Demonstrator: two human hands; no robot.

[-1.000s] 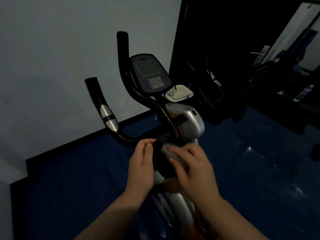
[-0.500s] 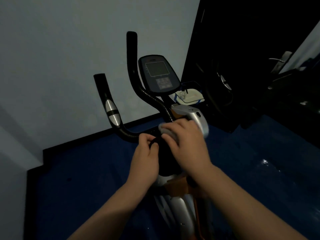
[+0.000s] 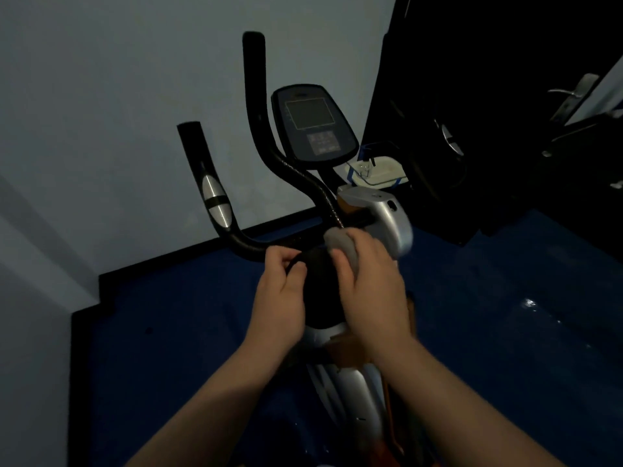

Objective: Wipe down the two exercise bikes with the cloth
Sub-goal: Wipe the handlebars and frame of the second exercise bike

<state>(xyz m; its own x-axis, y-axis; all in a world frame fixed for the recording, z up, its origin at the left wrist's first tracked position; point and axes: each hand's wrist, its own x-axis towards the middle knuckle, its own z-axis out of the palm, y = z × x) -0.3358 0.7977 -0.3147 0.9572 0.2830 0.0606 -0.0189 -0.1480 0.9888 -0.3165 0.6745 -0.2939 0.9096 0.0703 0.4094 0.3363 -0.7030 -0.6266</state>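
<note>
The right hand (image 3: 374,284) curls its fingers over a grey cloth (image 3: 340,246) and presses it on the top of the bike (image 3: 381,210), where the handlebar (image 3: 256,244) meets the black stem cover (image 3: 320,291). The left hand (image 3: 279,298) sits just beside it, fingers curled round the left edge of that black cover, thumb side toward the cloth. The cover lies between the two hands; both forearms reach up from the bottom of the view.

Just beyond the right hand stands the silver housing of the bike, touching or nearly touching the cloth. The handlebar runs left from the hands and bends up into two black grips; the nearer one carries a silver sensor (image 3: 215,203). Above the hands, the console (image 3: 313,123) faces the person, its screen dark. Behind the console, a small white dish (image 3: 381,168) sits low by the wall. Below the hands lies blue floor (image 3: 175,332). To the right, well apart, a door handle (image 3: 573,96) shows in the dark.
</note>
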